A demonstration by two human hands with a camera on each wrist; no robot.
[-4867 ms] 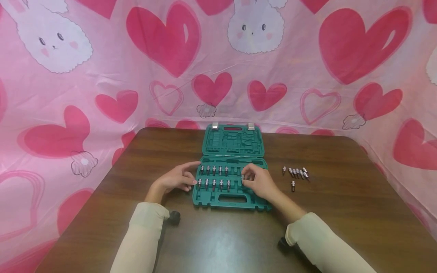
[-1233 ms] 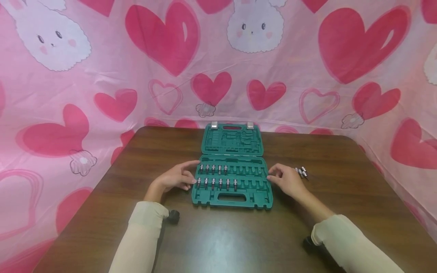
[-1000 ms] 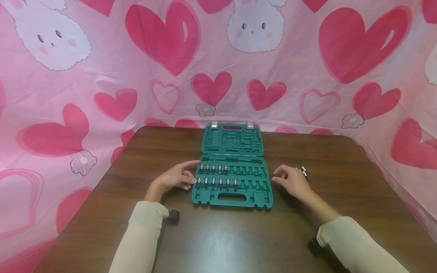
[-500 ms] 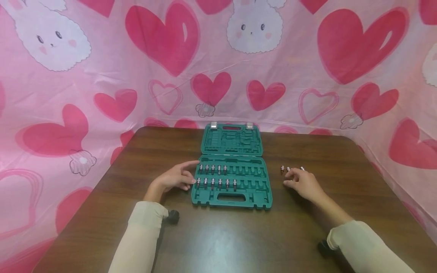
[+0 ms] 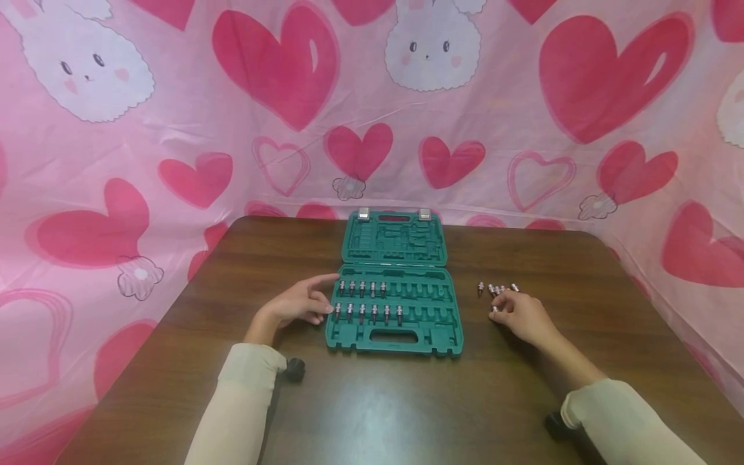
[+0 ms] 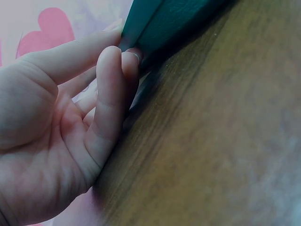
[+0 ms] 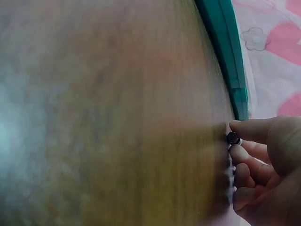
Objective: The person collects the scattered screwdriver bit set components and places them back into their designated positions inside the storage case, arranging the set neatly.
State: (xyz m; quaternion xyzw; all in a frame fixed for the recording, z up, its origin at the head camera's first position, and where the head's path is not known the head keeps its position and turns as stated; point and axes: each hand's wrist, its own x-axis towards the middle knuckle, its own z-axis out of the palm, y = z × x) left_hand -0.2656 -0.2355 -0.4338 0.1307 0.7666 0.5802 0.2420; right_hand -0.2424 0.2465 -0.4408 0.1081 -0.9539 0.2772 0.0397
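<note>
My right hand (image 5: 526, 316) pinches a small bit socket (image 5: 495, 310) between thumb and fingers, close over the table to the right of the case. In the right wrist view the dark hexagonal end of the bit socket (image 7: 233, 138) pokes out between the fingertips. A green plastic tool case (image 5: 349, 339) lies unfolded, with two rows of upright bit sockets (image 5: 363, 288) filling its left half; the slots on the right side are bare. At the case's left edge, my left hand (image 5: 296, 301) holds the rim with thumb and fingers, index finger stretched along it.
More loose bit sockets (image 5: 491, 289) lie on the brown wooden table (image 5: 372, 407), right by my right fingers; one stands slightly apart to the left. The case lid (image 5: 395, 237) leans back with two metal latches. A pink heart-patterned cloth (image 5: 279, 174) hangs behind the table.
A bit socket went into the front row. My right hand then moved right from the case to the loose pieces and took hold of one. My left hand stays at the case edge.
</note>
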